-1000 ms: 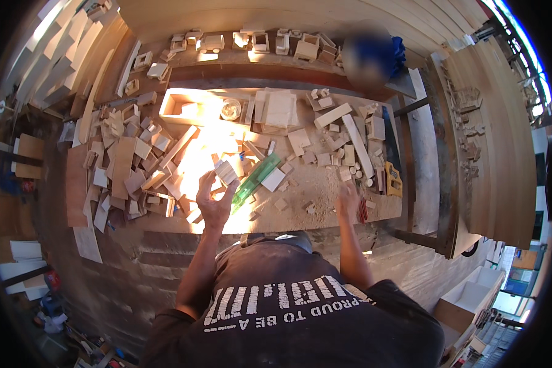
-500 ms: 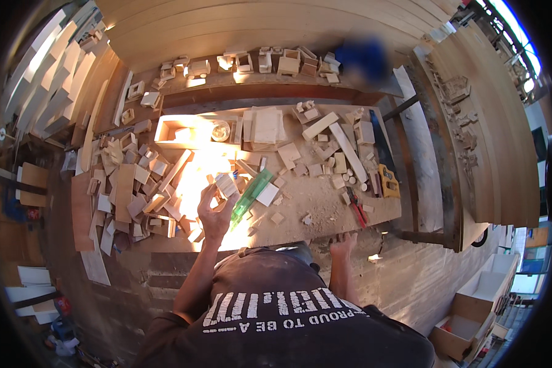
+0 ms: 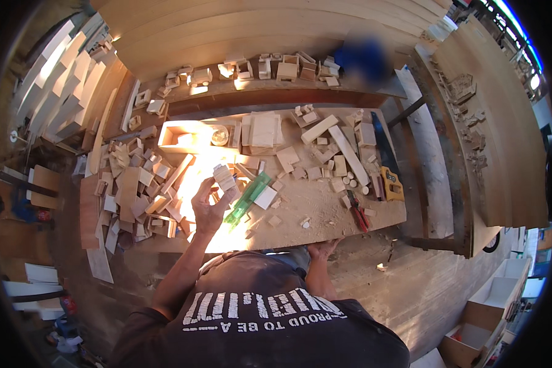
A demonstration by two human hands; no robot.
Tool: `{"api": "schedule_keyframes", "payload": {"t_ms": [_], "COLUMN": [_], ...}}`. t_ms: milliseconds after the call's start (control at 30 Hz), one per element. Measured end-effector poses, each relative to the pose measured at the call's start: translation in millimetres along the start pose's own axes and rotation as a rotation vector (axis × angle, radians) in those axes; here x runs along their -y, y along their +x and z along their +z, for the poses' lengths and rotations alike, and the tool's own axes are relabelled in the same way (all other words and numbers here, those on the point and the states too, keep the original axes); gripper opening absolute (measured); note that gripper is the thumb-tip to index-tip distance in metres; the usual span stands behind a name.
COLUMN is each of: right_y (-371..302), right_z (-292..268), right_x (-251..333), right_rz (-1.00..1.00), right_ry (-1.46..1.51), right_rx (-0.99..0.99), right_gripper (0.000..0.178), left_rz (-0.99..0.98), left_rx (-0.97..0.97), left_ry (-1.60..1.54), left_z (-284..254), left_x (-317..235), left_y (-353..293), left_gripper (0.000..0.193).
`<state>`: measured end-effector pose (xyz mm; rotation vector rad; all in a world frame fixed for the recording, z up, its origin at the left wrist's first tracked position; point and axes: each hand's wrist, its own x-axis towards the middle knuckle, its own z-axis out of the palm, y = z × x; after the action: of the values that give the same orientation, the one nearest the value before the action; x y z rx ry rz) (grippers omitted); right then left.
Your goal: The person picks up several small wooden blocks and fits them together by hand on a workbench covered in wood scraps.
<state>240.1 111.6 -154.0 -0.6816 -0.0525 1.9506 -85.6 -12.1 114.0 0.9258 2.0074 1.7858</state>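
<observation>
My left hand (image 3: 207, 211) is raised over the front left of the workbench (image 3: 331, 221), its fingers closed around a small pale wooden block (image 3: 225, 179). Just right of that hand lies a long translucent green plastic piece (image 3: 248, 199), with a pale square block (image 3: 265, 197) against its right side. My right hand (image 3: 323, 248) is low at the bench's front edge, near my body. Its fingers are partly hidden there, so whether they grip anything is unclear. Strong sunlight washes out the bench surface around the left hand.
A heap of wooden offcuts (image 3: 129, 190) covers the bench's left side. An open wooden box (image 3: 172, 138) stands behind it. Red-handled pliers (image 3: 358, 213) and a yellow-handled saw (image 3: 391, 184) lie at the right. Small wooden toy vehicles (image 3: 200, 76) line the back shelf.
My left hand has shifted slightly left with the block, which is now more upright. My right hand has moved left along the bench's front edge, closer to my body. The view has shifted slightly.
</observation>
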Motion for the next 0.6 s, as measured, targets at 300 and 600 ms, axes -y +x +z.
{"api": "schedule_keyframes", "payload": {"t_ms": [300, 600], "right_y": [-19, 32], "right_z": [-109, 151], "right_x": [63, -10], "right_rz": [-0.252, -0.571], "right_ry": [-1.469, -1.833], "right_rx": [-0.67, 0.577], "right_gripper": [0.04, 0.02], "left_rz": [0.087, 0.236], "left_rx": [0.022, 0.008], "left_ry": [0.087, 0.209], "left_z": [19, 22], "left_x": [2, -20], "left_y": [15, -8], "left_gripper": [0.04, 0.046]}}
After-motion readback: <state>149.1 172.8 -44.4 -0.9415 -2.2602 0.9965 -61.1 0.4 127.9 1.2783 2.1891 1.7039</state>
